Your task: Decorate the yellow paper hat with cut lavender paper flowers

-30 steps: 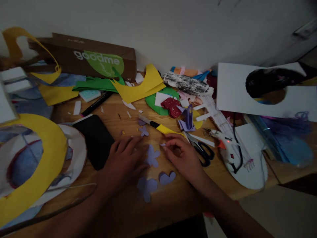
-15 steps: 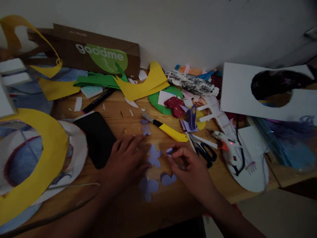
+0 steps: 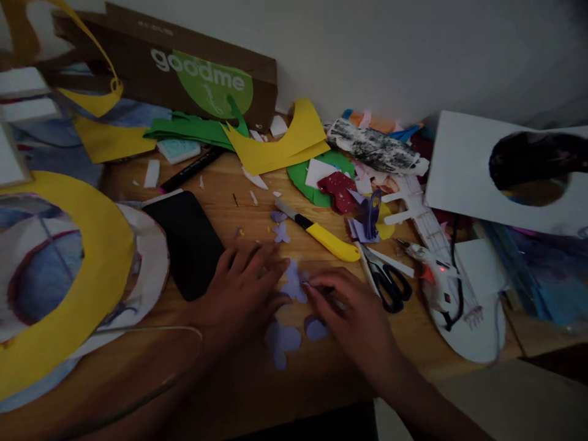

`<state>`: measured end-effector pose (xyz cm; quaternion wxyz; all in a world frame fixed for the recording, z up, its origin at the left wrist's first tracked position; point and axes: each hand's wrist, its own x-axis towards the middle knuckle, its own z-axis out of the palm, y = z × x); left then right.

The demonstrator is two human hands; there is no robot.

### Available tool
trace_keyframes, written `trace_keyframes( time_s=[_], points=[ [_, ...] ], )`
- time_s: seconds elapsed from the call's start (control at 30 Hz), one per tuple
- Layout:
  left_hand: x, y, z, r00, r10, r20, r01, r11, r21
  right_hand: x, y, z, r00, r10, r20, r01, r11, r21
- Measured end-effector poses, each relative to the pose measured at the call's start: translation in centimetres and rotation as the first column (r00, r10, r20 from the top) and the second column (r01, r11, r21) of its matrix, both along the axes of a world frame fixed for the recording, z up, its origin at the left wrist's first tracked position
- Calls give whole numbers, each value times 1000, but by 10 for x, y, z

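My left hand (image 3: 245,282) lies palm down with its fingers spread, the fingertips at the left edge of a purple flower-shaped cutout (image 3: 294,282). At the flower's right side, my right hand (image 3: 351,309) pinches a small purple piece between thumb and index finger; the fingers mostly hide it. Closer to me lie a second purple cutout (image 3: 282,343) with rounded petals and a purple scrap (image 3: 316,329), partly under the right hand. Beyond the flower are a smaller purple cutout (image 3: 281,232) and a yellow utility knife (image 3: 328,239) with its blade out.
Black-handled scissors (image 3: 390,282) and a glue gun (image 3: 436,275) with a lit red light lie to the right. A black phone-like slab (image 3: 186,245) and a yellow ring (image 3: 110,263) are on the left. A brown box (image 3: 193,67) and coloured scraps line the wall.
My right hand has brought the small purple piece left onto the flower's right edge. The left hand stays nearly in place. The camera view has shifted slightly.
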<state>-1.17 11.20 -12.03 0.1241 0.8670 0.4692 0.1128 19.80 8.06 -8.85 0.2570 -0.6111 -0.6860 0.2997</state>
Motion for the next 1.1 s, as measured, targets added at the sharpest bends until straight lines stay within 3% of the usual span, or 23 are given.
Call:
trace_keyframes(
  time_s=[0.33, 0.67, 1.1],
  points=[
    [-1, 0, -1, 1000, -7, 25, 6, 1000, 10, -5, 8, -11, 990, 106, 94, -110, 993, 36],
    [0, 0, 0, 998, 5, 66, -6, 1000, 15, -4, 12, -7, 947, 201, 252, -227, 971, 79],
    [1, -1, 3, 1000, 2, 28, -2, 1000, 11, -4, 10, -12, 935, 252, 250, -269, 963, 33]
  ],
)
